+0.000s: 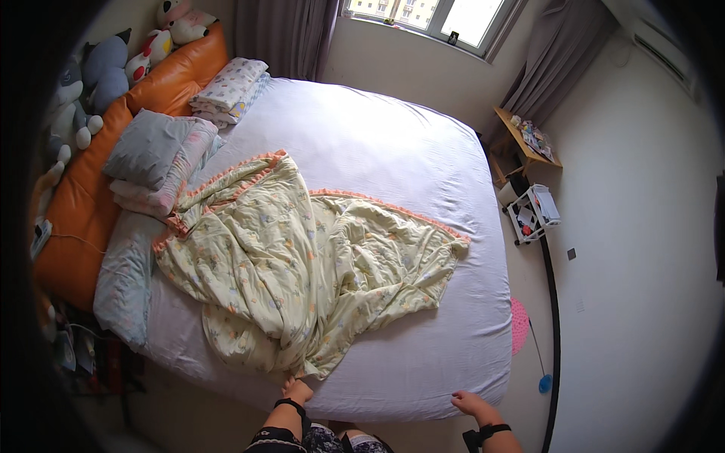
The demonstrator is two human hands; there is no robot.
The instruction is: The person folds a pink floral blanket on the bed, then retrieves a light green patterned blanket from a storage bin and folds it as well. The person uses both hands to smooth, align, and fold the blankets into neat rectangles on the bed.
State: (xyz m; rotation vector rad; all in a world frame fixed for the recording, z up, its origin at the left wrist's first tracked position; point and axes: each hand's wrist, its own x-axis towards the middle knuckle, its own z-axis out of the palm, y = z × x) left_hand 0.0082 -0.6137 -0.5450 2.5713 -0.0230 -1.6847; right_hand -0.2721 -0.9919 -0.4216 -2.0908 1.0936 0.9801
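A pale green printed quilt [272, 255] with an orange ruffled edge lies rumpled across the bed, which has a light lavender fitted sheet [396, 362]. My left hand [297, 389] grips the quilt's near edge at the bed's front side. To the right, my right hand [468, 402] is over the sheet near the bed's front right corner, away from the quilt, holding nothing visible; its fingers are partly curled. Black bands are on both wrists.
A grey pillow [148, 148] rests on folded bedding beside an orange headboard [85, 226] lined with plush toys [107, 68]. Another folded bedding stack [229, 90] is near the curtain. On the right stand a wooden table [527, 141], a white cart [532, 212] and a pink round object [519, 327].
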